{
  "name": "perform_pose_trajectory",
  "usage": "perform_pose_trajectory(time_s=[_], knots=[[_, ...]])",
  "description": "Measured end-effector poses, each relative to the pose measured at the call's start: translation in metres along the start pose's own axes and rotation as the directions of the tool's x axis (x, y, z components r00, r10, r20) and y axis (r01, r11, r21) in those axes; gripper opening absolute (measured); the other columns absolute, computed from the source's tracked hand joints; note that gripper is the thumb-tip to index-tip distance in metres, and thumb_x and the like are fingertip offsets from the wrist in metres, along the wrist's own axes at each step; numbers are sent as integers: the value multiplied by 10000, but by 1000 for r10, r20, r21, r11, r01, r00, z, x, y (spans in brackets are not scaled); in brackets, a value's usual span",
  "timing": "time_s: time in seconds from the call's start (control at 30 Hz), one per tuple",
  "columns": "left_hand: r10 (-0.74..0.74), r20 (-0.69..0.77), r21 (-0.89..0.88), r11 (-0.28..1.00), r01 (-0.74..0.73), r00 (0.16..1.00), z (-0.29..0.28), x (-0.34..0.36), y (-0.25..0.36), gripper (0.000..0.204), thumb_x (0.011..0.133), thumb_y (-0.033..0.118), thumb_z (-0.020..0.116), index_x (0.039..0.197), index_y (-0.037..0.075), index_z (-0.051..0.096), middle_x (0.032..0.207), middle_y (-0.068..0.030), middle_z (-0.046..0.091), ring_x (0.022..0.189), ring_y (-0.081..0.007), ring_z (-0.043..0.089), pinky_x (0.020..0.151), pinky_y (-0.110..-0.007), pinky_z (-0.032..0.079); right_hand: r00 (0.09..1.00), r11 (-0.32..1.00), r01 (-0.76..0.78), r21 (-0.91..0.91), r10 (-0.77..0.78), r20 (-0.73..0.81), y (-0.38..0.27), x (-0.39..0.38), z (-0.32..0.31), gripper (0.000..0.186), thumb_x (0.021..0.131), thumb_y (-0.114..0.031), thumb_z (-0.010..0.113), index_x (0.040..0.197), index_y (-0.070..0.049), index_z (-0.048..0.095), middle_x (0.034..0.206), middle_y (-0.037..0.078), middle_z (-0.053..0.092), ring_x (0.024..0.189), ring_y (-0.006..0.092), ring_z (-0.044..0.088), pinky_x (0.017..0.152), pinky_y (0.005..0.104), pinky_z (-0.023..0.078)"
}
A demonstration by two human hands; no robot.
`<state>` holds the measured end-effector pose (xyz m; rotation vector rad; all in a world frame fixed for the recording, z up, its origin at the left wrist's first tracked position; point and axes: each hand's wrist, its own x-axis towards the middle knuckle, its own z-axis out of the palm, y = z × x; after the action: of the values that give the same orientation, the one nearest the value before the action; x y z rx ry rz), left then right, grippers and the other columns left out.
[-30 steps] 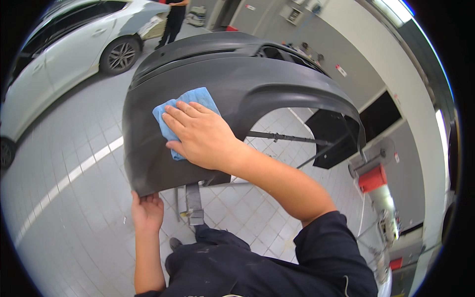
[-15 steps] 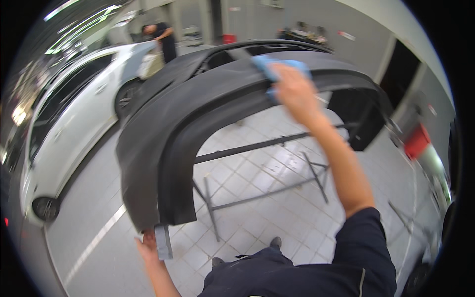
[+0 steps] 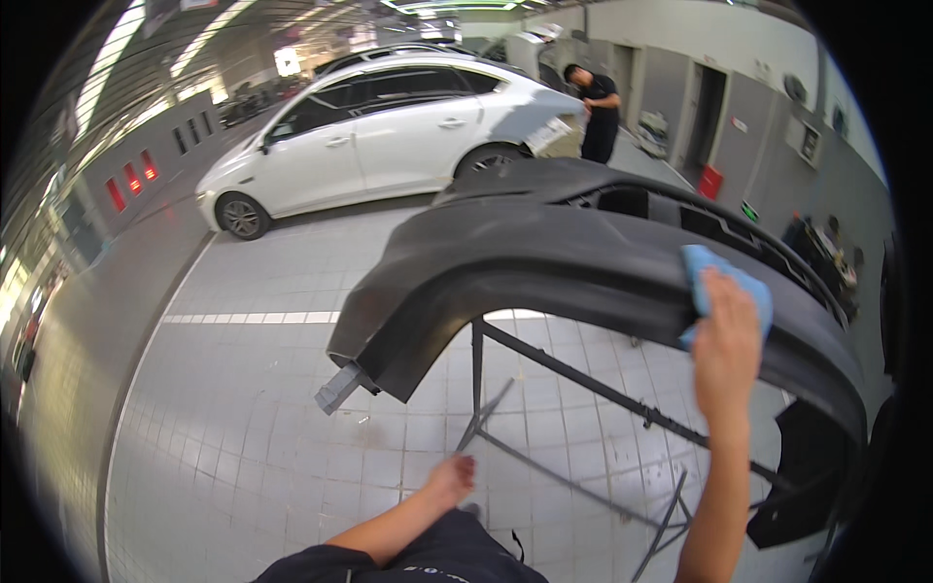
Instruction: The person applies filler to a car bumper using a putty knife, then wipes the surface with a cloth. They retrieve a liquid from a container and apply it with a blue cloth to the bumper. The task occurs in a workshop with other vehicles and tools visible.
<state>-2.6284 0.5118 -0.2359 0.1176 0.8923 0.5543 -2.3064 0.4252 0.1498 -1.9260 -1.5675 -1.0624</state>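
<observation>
A dark grey car bumper [image 3: 525, 228] arches across the view, resting on a thin metal stand [image 3: 603, 389]. My right hand [image 3: 729, 325] presses a blue cloth [image 3: 702, 267] flat against the right part of its outer surface, with the cloth gripped beneath the fingers. Low in front of me, apart from the bumper, my left hand [image 3: 452, 479] hangs with its fingers curled in and nothing visible in them. A light grey piece [image 3: 337, 389] sticks out from the bumper's left end. What lies under my right palm is hidden.
Beyond the bumper stands a white car [image 3: 389, 131] with a grey patch at its rear. A person [image 3: 600, 112] in dark clothes bends beside it. A red box [image 3: 710, 182] sits near the right wall. The stand's legs spread over the tiled floor [image 3: 262, 418].
The view has turned left, bringing more of the white car into sight. My left hand has left the bumper's left end. My right hand stays on the bumper with the blue cloth.
</observation>
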Motion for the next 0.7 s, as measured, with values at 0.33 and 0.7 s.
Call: perform_pose_trajectory(time_s=[0.33,0.7], knots=[[-275,446,708,691,-148,852,208,6,-102,247,1013,355,517,1060,130,607,983,48,625,876,-59,576,702,-207,411,997,996,-12,91,6,72,-1,9,0,502,768,7,513,1266,8,577,1322,154,587,1261,330,525,1092,437,374],[-125,888,412,644,-644,442,356,-49,-173,131,1005,156,537,1033,32,570,921,-20,597,872,-90,564,815,-247,478,910,902,-405,-152,414,31,262,-126,-78,441,1026,-156,299,1393,-18,500,1443,151,498,1367,309,435,1145,376,302]])
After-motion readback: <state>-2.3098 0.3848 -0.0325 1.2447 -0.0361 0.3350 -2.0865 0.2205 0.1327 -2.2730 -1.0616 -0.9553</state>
